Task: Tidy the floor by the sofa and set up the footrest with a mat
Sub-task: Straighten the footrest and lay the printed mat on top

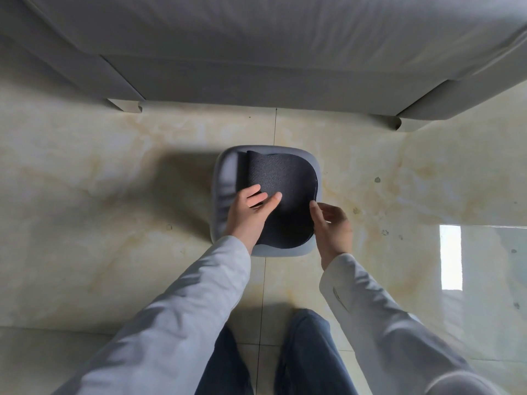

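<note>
A light grey footrest (225, 178) with rounded corners stands on the tiled floor in front of the sofa. A black textured mat (281, 178) lies on its top, with its left edge curled upward. My left hand (249, 213) rests flat on the mat's near left part, fingers spread. At the mat's right edge my right hand (330, 223) pinches the mat between thumb and fingers. The near left corner of the mat is hidden under my left hand.
A grey sofa (256, 52) fills the top of the view, on short pale legs (127, 105). The glossy cream marble-pattern floor (114, 223) surrounds the footrest, with small dark specks at the right. My knees in dark trousers (302, 352) are just behind the footrest.
</note>
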Demonstrator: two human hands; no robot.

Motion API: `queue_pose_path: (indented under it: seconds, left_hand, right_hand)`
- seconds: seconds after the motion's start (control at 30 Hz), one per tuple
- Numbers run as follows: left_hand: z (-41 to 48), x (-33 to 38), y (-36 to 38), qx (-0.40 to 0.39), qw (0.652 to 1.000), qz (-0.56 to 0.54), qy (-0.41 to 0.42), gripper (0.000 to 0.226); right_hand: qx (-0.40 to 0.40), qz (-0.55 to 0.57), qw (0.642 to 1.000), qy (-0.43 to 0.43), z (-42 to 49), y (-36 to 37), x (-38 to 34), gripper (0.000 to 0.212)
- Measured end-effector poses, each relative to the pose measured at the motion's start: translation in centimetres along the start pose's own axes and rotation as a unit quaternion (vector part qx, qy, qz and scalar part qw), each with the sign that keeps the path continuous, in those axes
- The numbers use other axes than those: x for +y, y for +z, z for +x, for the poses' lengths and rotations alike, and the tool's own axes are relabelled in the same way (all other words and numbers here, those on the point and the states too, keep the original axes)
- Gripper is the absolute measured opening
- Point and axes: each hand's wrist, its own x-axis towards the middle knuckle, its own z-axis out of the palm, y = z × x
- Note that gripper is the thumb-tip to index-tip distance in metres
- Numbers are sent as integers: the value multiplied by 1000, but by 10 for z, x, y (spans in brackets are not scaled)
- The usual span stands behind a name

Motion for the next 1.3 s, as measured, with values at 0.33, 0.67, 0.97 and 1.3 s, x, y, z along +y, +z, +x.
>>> queue_pose_path:
  seconds: [0.33,0.67,0.97,1.3]
  left_hand:
    - [-5,5,17,-22,998,24,49,54]
    - [2,10,4,40,987,133,87,16]
    - [13,-1,-11,37,991,95,86,22]
    - [7,16,-64,144,981,8,129,10]
  right_hand:
    - [-121,140,982,38,-19,2,-25,45]
    - [-123,97,988,5,-14,11,-23,33]
    - [8,-3,999,47,24,9,-5,47]
    - [30,-74,996,-41,16,-6,-22,29]
